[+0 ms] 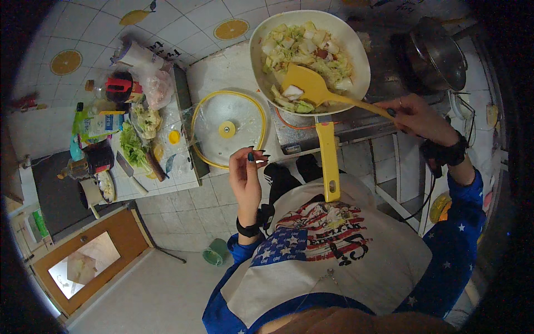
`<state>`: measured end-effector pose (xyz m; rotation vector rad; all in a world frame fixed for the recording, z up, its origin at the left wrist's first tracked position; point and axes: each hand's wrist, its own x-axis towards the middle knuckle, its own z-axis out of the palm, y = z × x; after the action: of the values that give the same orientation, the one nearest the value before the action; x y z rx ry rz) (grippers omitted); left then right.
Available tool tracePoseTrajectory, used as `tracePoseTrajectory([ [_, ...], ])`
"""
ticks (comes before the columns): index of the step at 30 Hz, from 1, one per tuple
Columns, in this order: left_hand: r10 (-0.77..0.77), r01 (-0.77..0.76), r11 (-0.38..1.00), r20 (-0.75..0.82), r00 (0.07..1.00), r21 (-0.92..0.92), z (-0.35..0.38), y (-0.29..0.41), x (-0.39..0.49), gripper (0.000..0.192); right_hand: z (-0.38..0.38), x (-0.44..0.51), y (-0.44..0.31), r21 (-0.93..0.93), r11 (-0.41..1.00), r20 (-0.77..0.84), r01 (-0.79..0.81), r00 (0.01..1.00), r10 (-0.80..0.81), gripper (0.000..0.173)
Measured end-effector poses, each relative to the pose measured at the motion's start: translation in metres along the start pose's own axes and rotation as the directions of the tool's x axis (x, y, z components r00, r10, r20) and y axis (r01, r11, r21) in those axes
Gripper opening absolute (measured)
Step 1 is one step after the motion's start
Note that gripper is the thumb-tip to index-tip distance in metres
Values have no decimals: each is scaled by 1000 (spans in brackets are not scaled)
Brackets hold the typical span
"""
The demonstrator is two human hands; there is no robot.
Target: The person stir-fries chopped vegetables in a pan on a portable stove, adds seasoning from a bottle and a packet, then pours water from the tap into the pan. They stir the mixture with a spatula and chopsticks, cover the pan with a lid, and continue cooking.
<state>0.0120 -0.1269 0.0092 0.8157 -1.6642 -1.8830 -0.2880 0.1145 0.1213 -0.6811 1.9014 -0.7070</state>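
Observation:
My right hand (411, 115) grips the handle of a yellow spatula (306, 85). Its broad blade lies inside a white-lined frying pan (365, 79), with a few pieces of food on it. Chopped cabbage (288, 44), pale green and white with a few brownish bits, fills much of the pan. The pan's yellow handle (326, 158) points towards my body, and no hand is on it. My left hand (246, 177) hovers by the near edge of a glass lid (208, 121) with a yellow rim and knob. Its fingers are curled in against the thumb, and I see nothing held there.
Leafy greens (133, 144), a knife (129, 169), bottles and bags crowd the left counter (177, 183). A small saucepan (89, 194) stands at its near end. Right of the frying pan sits a dark pot (436, 58). A green bin (215, 251) is on the floor.

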Motion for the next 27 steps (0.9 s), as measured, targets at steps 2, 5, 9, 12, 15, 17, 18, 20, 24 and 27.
tracePoseTrajectory([
  [2,15,-15,1000,-4,1000,12,1,0,1,19,-1,-4,-3,16,996,-8,-87,996,87,46],
  [5,26,-26,1000,-23,999,13,4,1,3,18,1,-8,-7,9,992,-27,-124,992,124,45],
  [9,48,-43,993,-44,998,106,12,7,9,17,5,-6,-8,54,992,-2,-113,994,114,43],
  [12,188,-167,949,-54,981,268,19,15,17,19,8,-2,-7,78,990,6,-119,993,119,39],
  [15,312,-278,837,7,950,471,26,25,29,24,11,3,-6,133,988,18,-72,997,70,41],
  [17,379,-340,757,49,924,558,31,29,38,27,13,6,-6,130,991,25,-45,999,42,41],
  [18,348,-321,755,65,935,571,33,32,42,32,14,8,-6,136,990,35,-21,999,17,41],
  [20,419,-374,618,113,901,692,39,35,52,34,15,11,-7,172,984,25,-53,998,50,41],
  [24,480,-420,495,164,862,761,48,39,75,33,16,15,-8,218,976,37,-30,999,22,42],
  [27,464,-435,466,205,862,771,50,40,89,29,16,15,-8,208,975,43,-84,996,76,43],
])
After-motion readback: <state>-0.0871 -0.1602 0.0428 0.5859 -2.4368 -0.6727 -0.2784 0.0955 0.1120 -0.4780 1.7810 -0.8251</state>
